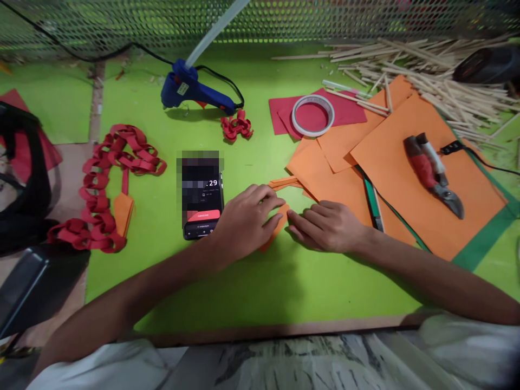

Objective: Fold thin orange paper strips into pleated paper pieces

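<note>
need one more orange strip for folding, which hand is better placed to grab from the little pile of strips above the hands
Left. The left hand has its fingertips just below the orange strips, while the right hand lies lower, flat beside the folded orange piece.

I note a matt lime-green tabletop [244, 281]. The orange strip [273, 232] under my left hand [244, 219] is matt paper, as are the orange sheets [406, 173]. Glue gun [195, 92]: glossy blue plastic. Sticks [426, 70]: bare pale wood. Phone [202, 197]: glossy glass face.
</note>
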{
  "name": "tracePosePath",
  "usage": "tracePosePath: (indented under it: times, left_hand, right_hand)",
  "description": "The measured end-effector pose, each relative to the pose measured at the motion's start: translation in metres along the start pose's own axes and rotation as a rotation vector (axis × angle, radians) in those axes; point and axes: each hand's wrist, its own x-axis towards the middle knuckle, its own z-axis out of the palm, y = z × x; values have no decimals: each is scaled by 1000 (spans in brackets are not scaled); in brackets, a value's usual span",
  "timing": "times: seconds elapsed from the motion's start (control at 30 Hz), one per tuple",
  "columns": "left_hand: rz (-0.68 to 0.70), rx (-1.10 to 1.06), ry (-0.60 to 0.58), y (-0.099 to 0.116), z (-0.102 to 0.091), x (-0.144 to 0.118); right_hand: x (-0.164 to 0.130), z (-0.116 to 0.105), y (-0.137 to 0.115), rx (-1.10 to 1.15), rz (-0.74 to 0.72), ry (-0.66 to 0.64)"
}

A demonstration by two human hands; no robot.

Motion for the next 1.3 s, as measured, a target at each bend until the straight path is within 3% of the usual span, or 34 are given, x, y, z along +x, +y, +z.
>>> tracePosePath:
  times: [0.7, 1.3]
  left_hand:
    - [-49, -116, -28, 2, 1, 0]
    - [-83, -221, -33, 4, 6, -1]
  right_hand:
    - [1, 0, 1, 6, -81, 6]
    - [2, -1, 3, 33, -61, 14]
